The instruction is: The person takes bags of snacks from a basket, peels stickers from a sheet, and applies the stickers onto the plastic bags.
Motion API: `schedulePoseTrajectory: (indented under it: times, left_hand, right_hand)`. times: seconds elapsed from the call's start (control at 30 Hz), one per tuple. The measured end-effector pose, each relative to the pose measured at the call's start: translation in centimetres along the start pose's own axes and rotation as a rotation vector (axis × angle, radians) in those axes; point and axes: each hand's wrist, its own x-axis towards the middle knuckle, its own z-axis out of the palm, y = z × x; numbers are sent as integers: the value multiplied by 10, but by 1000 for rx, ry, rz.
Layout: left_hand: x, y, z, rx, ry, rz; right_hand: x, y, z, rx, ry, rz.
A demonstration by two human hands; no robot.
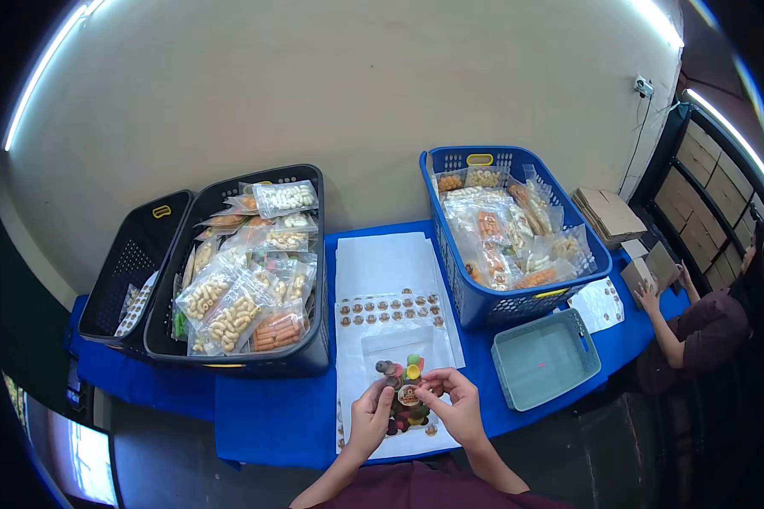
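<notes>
A clear pouch of colourful pieces lies on white sheets of round stickers at the table's front. On the pouch is a round sticker, between my two hands. My left hand is at the pouch's left side, with thumb and fingers drawn together. My right hand has its thumb and forefinger pinched at the sticker's right edge. Whether the sticker is fully pressed onto the pouch I cannot tell.
Black baskets stand left, one heaped with filled pouches. A blue basket of pouches stands right, behind a green tray. At the far right a person handles a cardboard box.
</notes>
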Motion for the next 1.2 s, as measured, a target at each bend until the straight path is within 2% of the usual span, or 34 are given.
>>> schedulePoseTrajectory:
  times: [0.17,0.37,0.43,0.57,0.63,0.67,0.73,0.77,0.87,0.9,0.97,1.03,1.07,1.1,1.2]
  left_hand:
    - [-8,-6,1,7,-65,0]
    - [-22,8,5,-149,-91,-130]
    - [-25,4,6,-68,-119,-74]
    - [-29,1,11,12,-162,-115]
    - [-32,9,15,-105,-116,-173]
    - [-31,12,18,-162,-89,-195]
    - [-28,3,19,-204,-65,-106]
    - [-27,3,20,-203,-60,-88]
    - [-24,6,30,-214,-39,-29]
    - [-24,0,35,-227,-28,-6]
    - [-19,-3,53,-267,52,62]
    - [-15,1,71,-221,39,-28]
    - [-13,1,81,-198,30,-71]
    - [-8,-8,91,-160,33,43]
    - [-2,-8,123,-140,-26,-9]
  right_hand:
    - [-14,1,-2,-29,53,-22]
    - [-25,2,0,-41,78,3]
    - [-29,0,-1,-63,76,34]
    - [-36,-11,-6,-353,92,75]
    - [-36,-15,-10,-519,125,62]
    - [-34,-8,-15,-430,129,12]
    - [-30,13,-25,-244,124,-85]
    - [-29,12,-27,-84,22,-36]
    - [-29,1,-28,82,-132,119]
    - [-26,2,-34,-87,-214,103]
    - [-26,-10,-41,-128,-172,74]
    - [-27,-9,-57,-249,-150,33]
    - [-28,-10,-65,-222,-126,53]
    - [-32,-7,-73,-217,-88,48]
    - [-35,-9,-103,-198,-20,67]
